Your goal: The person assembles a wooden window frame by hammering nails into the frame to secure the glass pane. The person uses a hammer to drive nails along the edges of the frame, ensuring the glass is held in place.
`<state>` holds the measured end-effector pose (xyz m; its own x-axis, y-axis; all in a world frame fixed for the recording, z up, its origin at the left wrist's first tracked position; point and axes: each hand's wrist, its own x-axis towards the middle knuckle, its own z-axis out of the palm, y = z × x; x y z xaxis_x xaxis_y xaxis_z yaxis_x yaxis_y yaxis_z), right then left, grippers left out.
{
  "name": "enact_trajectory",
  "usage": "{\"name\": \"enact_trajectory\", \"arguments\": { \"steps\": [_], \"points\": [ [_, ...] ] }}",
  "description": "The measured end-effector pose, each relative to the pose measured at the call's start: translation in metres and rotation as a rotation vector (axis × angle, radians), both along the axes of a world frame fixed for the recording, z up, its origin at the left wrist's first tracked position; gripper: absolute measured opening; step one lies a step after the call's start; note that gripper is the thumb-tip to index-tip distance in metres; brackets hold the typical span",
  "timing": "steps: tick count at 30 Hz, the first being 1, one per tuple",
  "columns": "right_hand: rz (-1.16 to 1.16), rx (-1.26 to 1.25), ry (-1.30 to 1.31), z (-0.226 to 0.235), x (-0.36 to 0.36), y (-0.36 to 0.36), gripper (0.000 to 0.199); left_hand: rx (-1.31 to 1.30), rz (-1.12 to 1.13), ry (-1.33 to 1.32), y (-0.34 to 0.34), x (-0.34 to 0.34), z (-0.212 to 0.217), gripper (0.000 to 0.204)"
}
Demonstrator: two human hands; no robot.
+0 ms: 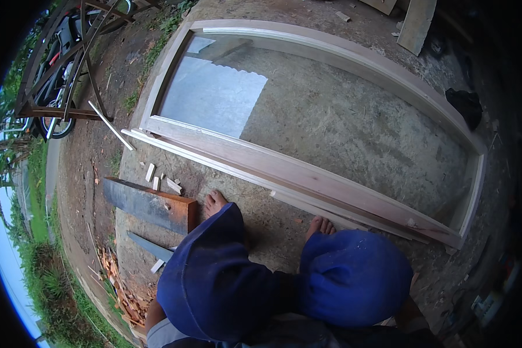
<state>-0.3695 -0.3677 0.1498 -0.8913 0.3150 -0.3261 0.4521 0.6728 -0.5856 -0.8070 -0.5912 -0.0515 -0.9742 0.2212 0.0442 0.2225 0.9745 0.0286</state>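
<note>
Neither of my hands is in view; only a little bare skin shows beside each of my blue-clad knees at the lower edge. In front of my feet lies a long wooden frame with a glass pane in it. The pane reflects bright sky at its left end. Along the frame's near side run thin wooden strips. To the left of my feet rests a thick wooden block, dark on its side and orange at its cut end. A hand saw lies near it, partly hidden by my left leg.
Small wood offcuts are scattered beyond the block. A pale stick lies on the dirt at the left. Wood shavings pile up at the lower left. A motorcycle stands behind a brown rack. A board is at the far right.
</note>
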Motion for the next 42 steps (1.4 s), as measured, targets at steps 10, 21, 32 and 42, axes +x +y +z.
{"name": "enact_trajectory", "arguments": {
  "steps": [10, 21, 32, 42],
  "points": [
    [-0.268, 0.338, -0.062, -0.094, 0.224, 0.065, 0.037, 0.286, 0.080, -0.392, 0.145, 0.104, -0.002, 0.046],
    [-0.649, 0.332, 0.016, -0.087, 0.135, 0.058, 0.036, 0.119, -1.020, -0.664, 0.156, 0.073, 0.162, 0.040],
    [-0.317, -0.077, 0.303, 0.037, 0.060, 0.020, 0.022, 0.342, -0.984, -0.648, 0.032, -0.042, 0.252, 0.017],
    [-0.380, -0.628, 0.293, 0.186, -0.382, 0.036, 0.021, 1.411, -0.754, -1.140, 0.151, -0.166, 0.378, 0.074]
  ]
}}
